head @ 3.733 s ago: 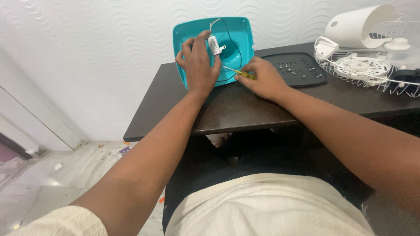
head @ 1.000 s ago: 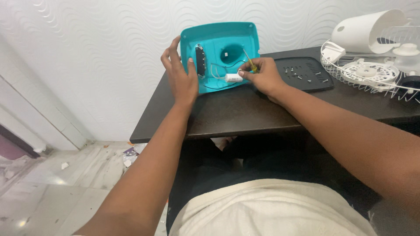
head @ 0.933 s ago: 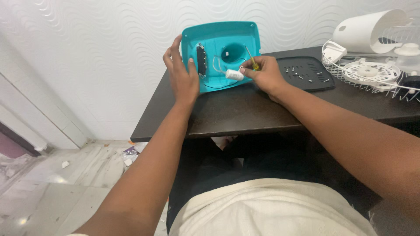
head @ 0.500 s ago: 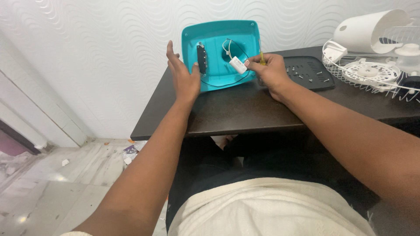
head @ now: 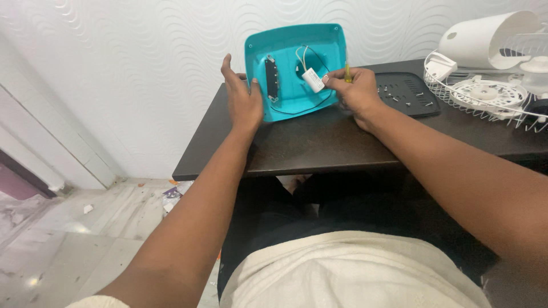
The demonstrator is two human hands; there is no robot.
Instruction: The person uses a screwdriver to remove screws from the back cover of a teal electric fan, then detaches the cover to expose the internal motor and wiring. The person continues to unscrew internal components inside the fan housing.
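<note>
A teal plastic base cover (head: 291, 51) stands tilted on the dark table (head: 319, 142), leaning toward the wall, its inside facing me. My left hand (head: 242, 100) presses flat against its left edge, thumb on the inner face beside a black switch strip (head: 272, 78). My right hand (head: 355, 91) pinches a small white cylindrical capacitor (head: 313, 80) with wires running into the cover's central hole. The same hand also holds a yellow-handled screwdriver (head: 346, 69), pointing upward.
A black flat panel (head: 408, 97) with several loose screws on it lies to the right of my right hand. Farther right are a white wire fan guard (head: 485, 94) and a white fan motor housing (head: 485, 34). The table's left edge drops to a littered floor.
Over the last second my right hand lifted the capacitor from the cover's lower edge up toward its central hole, and the screwdriver swung upright. My left hand stayed on the cover's left edge.
</note>
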